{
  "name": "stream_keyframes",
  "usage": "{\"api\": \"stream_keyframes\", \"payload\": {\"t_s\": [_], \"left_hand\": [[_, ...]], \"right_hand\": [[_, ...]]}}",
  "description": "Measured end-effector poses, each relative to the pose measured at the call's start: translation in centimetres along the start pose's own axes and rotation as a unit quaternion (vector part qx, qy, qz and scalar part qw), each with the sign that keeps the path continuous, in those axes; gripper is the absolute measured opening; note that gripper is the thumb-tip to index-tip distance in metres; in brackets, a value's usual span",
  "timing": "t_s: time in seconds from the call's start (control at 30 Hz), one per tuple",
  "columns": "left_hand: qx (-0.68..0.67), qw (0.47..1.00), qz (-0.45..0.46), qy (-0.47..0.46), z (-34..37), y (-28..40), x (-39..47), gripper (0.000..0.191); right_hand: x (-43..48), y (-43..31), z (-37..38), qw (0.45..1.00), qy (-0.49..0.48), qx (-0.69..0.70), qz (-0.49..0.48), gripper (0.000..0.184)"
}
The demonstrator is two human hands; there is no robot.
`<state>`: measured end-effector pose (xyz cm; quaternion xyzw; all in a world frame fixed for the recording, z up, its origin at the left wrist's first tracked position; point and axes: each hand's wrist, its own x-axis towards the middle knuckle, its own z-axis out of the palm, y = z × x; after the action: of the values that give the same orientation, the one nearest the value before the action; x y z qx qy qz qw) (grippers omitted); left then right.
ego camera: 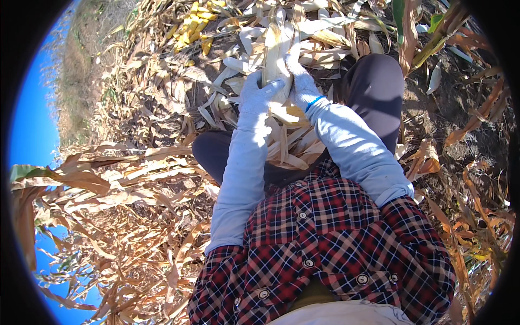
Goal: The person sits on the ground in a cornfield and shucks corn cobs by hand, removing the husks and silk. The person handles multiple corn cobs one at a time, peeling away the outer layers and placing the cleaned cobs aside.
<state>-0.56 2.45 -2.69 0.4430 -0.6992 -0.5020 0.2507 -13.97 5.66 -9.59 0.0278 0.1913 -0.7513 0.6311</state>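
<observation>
Both my hands wear pale knitted gloves and grip one ear of corn in its dry, whitish husk (275, 53), held upright in the picture between my knees. My left hand (260, 91) lies around the lower part of the ear, its thumb across the husk. Along the ear's right side is my right hand (300, 81), with a blue cuff edge at the wrist. Just below the hands a bit of yellow shows among the husk leaves (293, 115); whether it is kernels I cannot tell. Loose husks lie between my legs.
A pile of husked yellow corn ears (194, 26) lies on the ground at the upper left. Dry husks and leaves (162, 93) cover the soil around it. Standing dry corn stalks (436, 38) rise at the upper right, and long dry leaves (122, 162) stretch in from the left.
</observation>
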Motion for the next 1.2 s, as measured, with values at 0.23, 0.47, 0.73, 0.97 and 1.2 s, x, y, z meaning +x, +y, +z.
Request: {"api": "stream_keyframes", "payload": {"t_s": [0.23, 0.47, 0.73, 0.97, 1.2], "left_hand": [[0.001, 0.993, 0.037, 0.114, 1.0, -0.5, 0.6, 0.033], [-0.327, 0.941, 0.044, 0.079, -0.2, -1.6, 1.2, 0.008], [-0.422, 0.897, -0.046, 0.124, -1.6, -5.3, -1.1, 0.028], [-0.370, 0.911, -0.160, -0.089, -2.9, -5.6, -4.1, 0.043], [-0.110, 0.988, -0.059, -0.089, -0.6, 2.7, -5.4, 0.023]], "right_hand": [[0.2, 0.7, 0.0, 0.998, 0.022, 0.051, -0.020, 0.030], [1.3, -0.5, -1.7, 0.995, 0.047, 0.024, -0.083, 0.027], [-0.6, -1.1, -0.2, 0.989, 0.060, 0.124, -0.061, 0.036], [0.0, -1.7, -0.6, 0.991, 0.043, 0.102, -0.078, 0.037], [0.6, -1.8, -1.4, 0.992, 0.049, 0.074, -0.090, 0.037]]}}
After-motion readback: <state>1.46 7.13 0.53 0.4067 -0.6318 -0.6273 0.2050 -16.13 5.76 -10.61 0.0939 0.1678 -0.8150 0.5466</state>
